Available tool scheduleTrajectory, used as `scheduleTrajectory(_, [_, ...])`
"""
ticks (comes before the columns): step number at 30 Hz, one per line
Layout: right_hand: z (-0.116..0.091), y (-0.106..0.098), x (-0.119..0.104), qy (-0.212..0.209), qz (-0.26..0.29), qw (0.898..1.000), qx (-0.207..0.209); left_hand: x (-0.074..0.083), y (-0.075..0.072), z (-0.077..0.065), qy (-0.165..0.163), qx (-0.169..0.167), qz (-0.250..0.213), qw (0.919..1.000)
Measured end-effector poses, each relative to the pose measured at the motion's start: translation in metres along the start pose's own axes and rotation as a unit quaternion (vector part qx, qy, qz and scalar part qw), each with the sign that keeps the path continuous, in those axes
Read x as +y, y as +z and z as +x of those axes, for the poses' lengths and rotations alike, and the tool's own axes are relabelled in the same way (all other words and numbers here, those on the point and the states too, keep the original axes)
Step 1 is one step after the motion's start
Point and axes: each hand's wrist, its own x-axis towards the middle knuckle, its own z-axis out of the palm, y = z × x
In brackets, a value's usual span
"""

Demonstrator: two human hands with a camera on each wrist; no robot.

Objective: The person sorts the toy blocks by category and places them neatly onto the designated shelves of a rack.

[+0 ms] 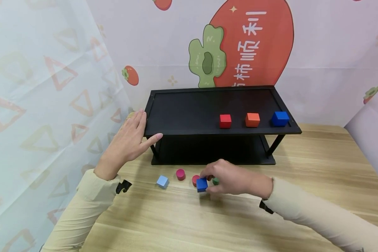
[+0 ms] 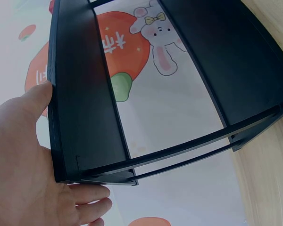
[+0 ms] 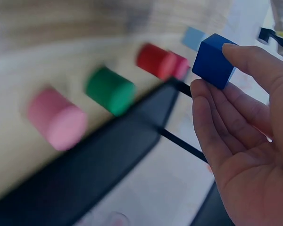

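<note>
Working remotely, I pinch a blue cube [image 1: 202, 185] in my right hand [image 1: 229, 177] over the wooden table [image 1: 163, 220], my left hand [image 1: 129, 137] resting spread against the black shelf [image 1: 186, 110], in what looks like a pick-up calling next for a steady lift clear of the cylinders [image 1: 180, 174].

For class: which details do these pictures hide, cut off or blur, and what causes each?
Head: the pale pink cylinder, hidden behind the right hand.
Head: part of the green cylinder, covered by that hand.
Left wrist: the rack's far end, cut off by the picture's top edge.
Right wrist: crisp outlines of both cylinders, lost to blur.
</note>
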Motion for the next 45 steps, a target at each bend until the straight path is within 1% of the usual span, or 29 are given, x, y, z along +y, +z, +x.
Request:
scheduleTrajectory(4, [-0.001, -0.028, -0.011, 0.001, -0.003, 1.000, 0.000, 0.000, 0.000, 0.000, 0.001, 0.000, 0.000, 1.0000])
scheduleTrajectory(7, [-0.001, -0.049, -0.020, -0.007, -0.009, 1.000, 0.006, 0.000, 0.000, 0.000, -0.001, -0.001, -0.002, 1.0000])
scheduleTrajectory(14, [-0.003, -0.090, -0.037, -0.040, -0.044, 0.998, 0.031, 0.000, -0.001, 0.000, -0.005, -0.004, 0.001, 1.0000])
scheduleTrajectory(19, [-0.001, -0.120, -0.043, -0.042, -0.067, 0.995, 0.061, 0.001, -0.001, 0.000, -0.004, -0.003, 0.003, 1.0000])
scheduleTrajectory(24, [0.006, -0.143, -0.040, -0.037, -0.084, 0.992, 0.081, 0.001, -0.002, 0.000, -0.007, -0.005, 0.003, 1.0000])
scheduleTrajectory(27, [0.013, -0.153, -0.036, -0.020, -0.096, 0.991, 0.087, 0.001, -0.001, 0.000, -0.006, -0.004, 0.003, 1.0000])
scheduleTrajectory(31, [0.023, -0.160, -0.030, 0.005, -0.099, 0.992, 0.082, 0.001, -0.001, -0.001, -0.004, -0.001, 0.007, 1.0000])
scheduleTrajectory(39, [0.041, -0.160, -0.012, 0.051, -0.089, 0.993, 0.061, 0.001, 0.002, 0.000, -0.006, 0.006, 0.001, 1.0000])
scheduleTrajectory(45, [0.050, -0.160, -0.005, 0.071, -0.087, 0.992, 0.054, 0.000, 0.001, -0.001, -0.005, 0.007, 0.001, 1.0000])
